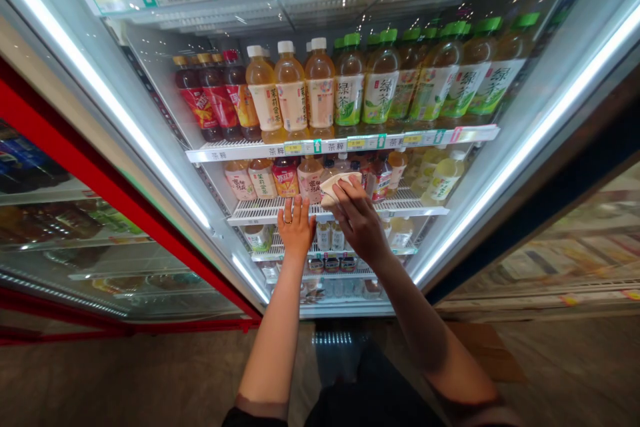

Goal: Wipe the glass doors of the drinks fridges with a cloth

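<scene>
My right hand (357,213) has its fingers bent around a folded pale cloth (334,188), in front of the bottles on the second visible shelf. To its left, my left hand (296,225) is raised with fingers stretched upward, a ring on one finger, and nothing in it. Its fingertips are near the shelf edge (265,217), below a pink-labelled bottle (310,180). Whether this hand touches the shelf or a glass surface cannot be told. Behind the cloth, several bottles are partly hidden.
Green-capped tea bottles (383,83) and white-capped bottles (293,97) line the upper shelf (345,145). Bright light strips run along both sides of the cooler. A red-framed cooler (100,167) stands at the left; brown cardboard (487,352) lies on the floor at the right.
</scene>
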The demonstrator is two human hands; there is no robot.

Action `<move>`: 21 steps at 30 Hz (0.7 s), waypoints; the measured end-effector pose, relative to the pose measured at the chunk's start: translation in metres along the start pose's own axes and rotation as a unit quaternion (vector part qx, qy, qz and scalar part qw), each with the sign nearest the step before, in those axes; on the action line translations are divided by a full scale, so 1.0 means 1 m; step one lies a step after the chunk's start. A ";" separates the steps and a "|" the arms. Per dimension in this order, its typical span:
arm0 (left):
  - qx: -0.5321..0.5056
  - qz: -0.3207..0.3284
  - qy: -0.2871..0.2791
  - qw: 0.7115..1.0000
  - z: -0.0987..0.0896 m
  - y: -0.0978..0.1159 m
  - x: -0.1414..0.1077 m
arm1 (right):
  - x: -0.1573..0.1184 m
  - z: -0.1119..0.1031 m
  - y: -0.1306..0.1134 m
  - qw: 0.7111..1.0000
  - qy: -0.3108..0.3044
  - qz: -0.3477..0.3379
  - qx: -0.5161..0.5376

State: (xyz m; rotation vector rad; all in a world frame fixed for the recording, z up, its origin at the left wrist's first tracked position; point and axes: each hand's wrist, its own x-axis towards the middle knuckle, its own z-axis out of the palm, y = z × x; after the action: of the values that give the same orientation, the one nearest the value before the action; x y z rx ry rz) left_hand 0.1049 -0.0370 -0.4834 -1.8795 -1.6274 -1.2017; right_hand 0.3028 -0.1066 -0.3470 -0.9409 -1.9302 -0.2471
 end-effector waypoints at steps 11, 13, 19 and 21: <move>0.024 0.012 0.028 0.999 0.004 -0.003 -0.005 | 0.003 0.002 0.005 0.999 0.016 -0.023 0.022; 0.034 0.017 0.036 0.999 0.004 -0.005 -0.006 | 0.003 0.005 0.007 0.999 0.016 -0.045 0.025; 0.050 0.016 0.027 0.998 0.001 -0.007 -0.008 | 0.009 0.001 0.011 0.998 0.038 -0.048 0.021; 0.058 0.016 0.029 0.998 0.000 -0.007 -0.007 | 0.014 -0.001 0.008 0.998 0.027 -0.049 0.030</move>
State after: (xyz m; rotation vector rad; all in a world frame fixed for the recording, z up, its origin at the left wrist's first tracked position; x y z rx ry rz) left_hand 0.0989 -0.0397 -0.4909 -1.7765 -1.5948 -1.1135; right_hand 0.3053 -0.0943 -0.3365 -0.7938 -1.9261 -0.2683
